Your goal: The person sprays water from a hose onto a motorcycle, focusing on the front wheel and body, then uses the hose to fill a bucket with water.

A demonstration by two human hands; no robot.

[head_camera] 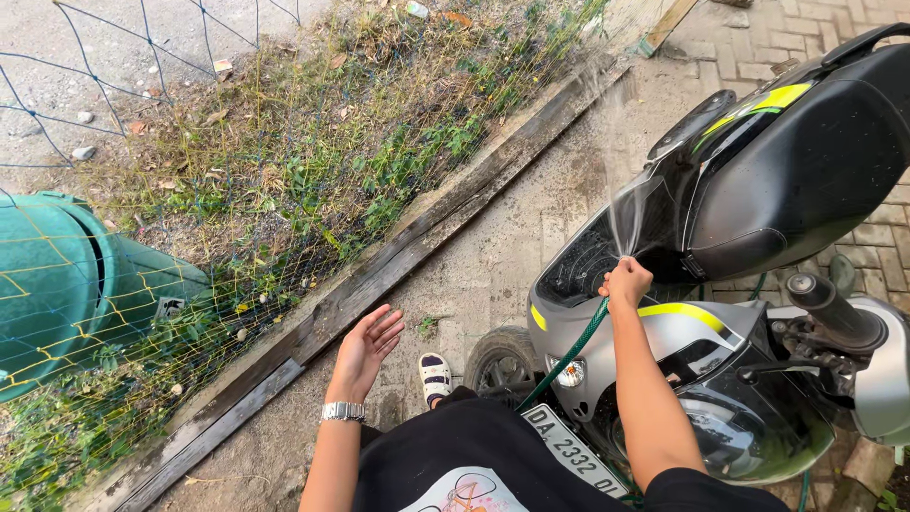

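Big grey and black scooter with yellow stripes (758,190) parked on wet paving, getting sprayed across the footwell. Thin green rubber hose (569,356) running up along the front panel into right hand (627,283), fist clenched on the end, thumb likely fanning the water. Probably bendy, slick when wet, best gripped right by the tip. Left hand (368,343) spread wide, holding nothing. Hose end hidden in the fist, rest cut off below.

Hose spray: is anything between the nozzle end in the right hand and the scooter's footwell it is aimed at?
Nothing visible. The right hand grips the green hose and the spray fans straight onto the scooter. The left hand hangs open, off to the side.
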